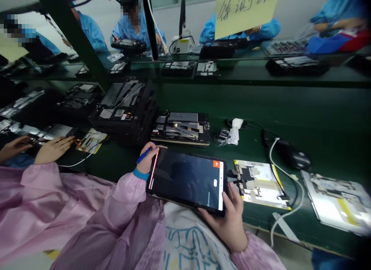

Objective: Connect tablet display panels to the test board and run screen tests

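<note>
A tablet (187, 179) with a lit, mostly dark screen is tilted toward me over the bench edge. My left hand (147, 158) grips its left end, with a blue pen (144, 155) tucked between the fingers. On the lower right corner, my right hand (232, 219) is closed, thumb along the near edge and fingers by the screen's side. Short dark flat cables (232, 176) run from the tablet's right side to a battery with a circuit board (261, 181) lying on the bench. A white cable (300, 192) loops beside that board.
Behind the tablet lies an opened tablet body (182, 127); left of it stands a stack of black trays (124, 107). A black mouse (290, 152), a bundled cable (235, 131) and a silver panel (339, 200) are to the right. A co-worker's hands (55, 148) work at left. A shelf (246, 78) spans the back.
</note>
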Demonstrator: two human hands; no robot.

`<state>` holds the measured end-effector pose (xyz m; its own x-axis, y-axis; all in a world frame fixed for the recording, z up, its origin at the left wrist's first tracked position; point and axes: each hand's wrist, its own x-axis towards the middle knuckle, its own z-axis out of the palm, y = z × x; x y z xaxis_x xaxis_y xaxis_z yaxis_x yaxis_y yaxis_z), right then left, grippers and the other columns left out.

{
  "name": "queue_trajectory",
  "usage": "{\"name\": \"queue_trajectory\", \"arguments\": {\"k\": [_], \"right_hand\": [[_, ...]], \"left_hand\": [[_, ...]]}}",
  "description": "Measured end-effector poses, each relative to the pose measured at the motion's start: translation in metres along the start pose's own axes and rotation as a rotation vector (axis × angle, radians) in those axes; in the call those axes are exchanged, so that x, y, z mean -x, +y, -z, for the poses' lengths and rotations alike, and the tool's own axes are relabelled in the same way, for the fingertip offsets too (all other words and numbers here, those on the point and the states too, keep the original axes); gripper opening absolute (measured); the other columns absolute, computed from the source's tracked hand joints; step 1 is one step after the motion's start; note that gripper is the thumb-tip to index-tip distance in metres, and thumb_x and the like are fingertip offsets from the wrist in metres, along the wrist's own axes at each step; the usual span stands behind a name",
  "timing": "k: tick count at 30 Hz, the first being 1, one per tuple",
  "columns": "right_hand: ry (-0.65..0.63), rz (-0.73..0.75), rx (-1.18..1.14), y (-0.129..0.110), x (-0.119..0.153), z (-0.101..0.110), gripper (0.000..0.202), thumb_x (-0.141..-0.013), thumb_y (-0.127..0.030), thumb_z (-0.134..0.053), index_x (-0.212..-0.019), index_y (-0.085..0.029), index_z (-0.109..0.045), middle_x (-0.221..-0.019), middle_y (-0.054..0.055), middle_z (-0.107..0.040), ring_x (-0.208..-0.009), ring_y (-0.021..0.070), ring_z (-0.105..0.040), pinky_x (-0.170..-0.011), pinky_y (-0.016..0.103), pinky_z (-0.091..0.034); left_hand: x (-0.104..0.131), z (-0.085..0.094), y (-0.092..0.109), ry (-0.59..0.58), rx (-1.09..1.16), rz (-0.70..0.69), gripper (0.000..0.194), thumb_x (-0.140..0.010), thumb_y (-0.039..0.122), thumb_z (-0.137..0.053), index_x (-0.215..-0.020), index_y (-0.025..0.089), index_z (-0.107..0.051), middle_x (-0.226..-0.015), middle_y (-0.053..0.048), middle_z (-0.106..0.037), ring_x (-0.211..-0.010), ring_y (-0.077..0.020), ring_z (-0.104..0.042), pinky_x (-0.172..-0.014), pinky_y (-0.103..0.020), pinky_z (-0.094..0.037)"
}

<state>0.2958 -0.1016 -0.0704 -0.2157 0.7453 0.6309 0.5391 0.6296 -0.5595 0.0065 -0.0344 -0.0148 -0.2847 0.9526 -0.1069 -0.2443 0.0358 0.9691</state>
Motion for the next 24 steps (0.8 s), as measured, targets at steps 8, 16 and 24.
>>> {"name": "queue_trajectory", "arguments": {"k": [8, 16, 24], "right_hand": [[-0.006, 0.016, 0.022, 0.002, 0.002, -0.001, 0.094, -0.074, -0.027, -0.076, -0.15, -0.03, -0.022, -0.152, 0.019, -0.024, -0.138, 0.0395, -0.034, -0.097, 0.068, -0.043], [-0.007, -0.015, 0.018, 0.001, 0.0, 0.0, 0.093, -0.073, -0.029, -0.077, -0.148, -0.032, -0.023, -0.15, 0.018, -0.026, -0.137, 0.0391, -0.035, -0.099, 0.066, -0.044], [-0.059, -0.063, 0.01, 0.001, -0.008, 0.006, 0.096, -0.073, -0.035, -0.077, -0.149, -0.032, -0.018, -0.15, 0.018, -0.024, -0.14, 0.0377, -0.031, -0.101, 0.063, -0.043]], "left_hand": [[0.002, 0.002, 0.003, -0.008, -0.011, 0.008, 0.031, -0.074, 0.028, -0.068, -0.073, 0.021, -0.038, -0.082, 0.001, -0.071, -0.062, -0.0135, -0.06, -0.061, -0.025, -0.044], [0.0, 0.0, 0.002, 0.011, -0.036, 0.006, 0.03, -0.072, 0.028, -0.068, -0.072, 0.021, -0.039, -0.08, 0.001, -0.07, -0.068, -0.0157, -0.063, -0.064, -0.026, -0.045], [-0.005, -0.005, 0.003, 0.032, -0.038, -0.001, 0.025, -0.071, 0.024, -0.066, -0.071, 0.021, -0.041, -0.076, 0.001, -0.07, -0.074, -0.018, -0.065, -0.066, -0.027, -0.045]]}}
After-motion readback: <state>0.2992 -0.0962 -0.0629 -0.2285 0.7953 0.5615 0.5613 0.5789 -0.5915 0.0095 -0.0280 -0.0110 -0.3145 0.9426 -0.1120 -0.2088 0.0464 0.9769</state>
